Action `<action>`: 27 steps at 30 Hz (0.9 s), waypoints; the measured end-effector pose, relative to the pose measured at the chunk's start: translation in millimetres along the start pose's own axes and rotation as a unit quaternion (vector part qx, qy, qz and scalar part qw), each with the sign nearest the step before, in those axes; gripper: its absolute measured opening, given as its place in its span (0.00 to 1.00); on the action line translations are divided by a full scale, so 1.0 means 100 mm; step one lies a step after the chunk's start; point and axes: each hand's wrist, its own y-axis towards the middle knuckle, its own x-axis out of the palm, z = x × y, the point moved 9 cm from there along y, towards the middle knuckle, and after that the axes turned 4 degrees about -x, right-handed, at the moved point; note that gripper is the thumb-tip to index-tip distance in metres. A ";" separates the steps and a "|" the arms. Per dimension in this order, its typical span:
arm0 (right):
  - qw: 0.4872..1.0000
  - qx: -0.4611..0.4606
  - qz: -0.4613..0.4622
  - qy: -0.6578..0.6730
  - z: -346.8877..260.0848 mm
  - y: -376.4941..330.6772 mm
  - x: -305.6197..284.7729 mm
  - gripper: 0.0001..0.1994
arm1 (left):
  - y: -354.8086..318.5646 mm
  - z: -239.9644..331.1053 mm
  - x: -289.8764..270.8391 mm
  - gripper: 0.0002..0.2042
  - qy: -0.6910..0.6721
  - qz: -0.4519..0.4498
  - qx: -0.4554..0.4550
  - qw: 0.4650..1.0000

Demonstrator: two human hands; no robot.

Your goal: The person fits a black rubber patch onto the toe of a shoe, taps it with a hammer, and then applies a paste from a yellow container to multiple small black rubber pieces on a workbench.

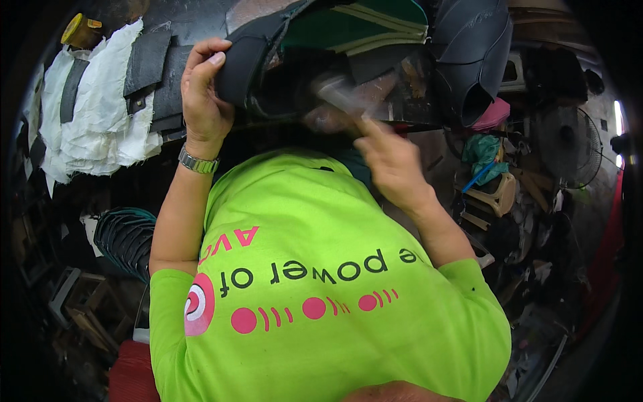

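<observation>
Nearest the camera, the lime-green shirt point(348, 234) carried black and pink lettering, upside down in the view and partly lost in folds, together with pink discs, short strokes and a round pink-and-white emblem. Beyond it, the left hand point(206, 94), above a metal-banded wristwatch point(198, 162), had its thumb and fingers pinched on the left edge of a black flexible piece point(244, 63). The right hand point(395, 164) had its fingers wrapped around the handle of a hammer-like tool point(341, 95), blurred and pale at its head. The tool's long axis ran forward and leftward from the right fist, its head directed toward the piece; contact could not be determined. The piece lay to the right of the left fingers and ahead of the right hand; the left was nearer, touching it. Its edge band ran away from the person, slanting right. Beyond lay a green lined panel point(315, 33), its attachment unclear. On the bench point(194, 15), white cloth point(90, 100) lay to the left; farther off, a yellow tub point(82, 31) bore a label too small to read.
</observation>
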 end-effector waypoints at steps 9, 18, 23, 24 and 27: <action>0.985 0.121 0.064 0.107 0.42 0.03 -0.46 0.20 | 0.14 0.09 0.11 0.14 -0.069 0.002 -0.128 0.989; 0.893 0.164 0.154 0.390 0.75 0.58 -0.34 0.27 | 0.43 0.82 0.72 0.32 0.001 -0.093 -0.068 0.993; 0.919 0.155 0.149 0.330 0.81 0.70 -0.39 0.26 | 0.52 0.82 0.70 0.26 -0.021 -0.054 -0.071 0.996; 0.934 0.138 0.149 0.294 0.85 0.73 -0.42 0.26 | 0.53 0.81 0.70 0.25 -0.033 -0.054 -0.073 0.995; 0.971 0.065 0.171 0.154 0.96 0.84 -0.52 0.26 | 0.57 0.76 0.68 0.24 -0.057 -0.049 -0.085 0.994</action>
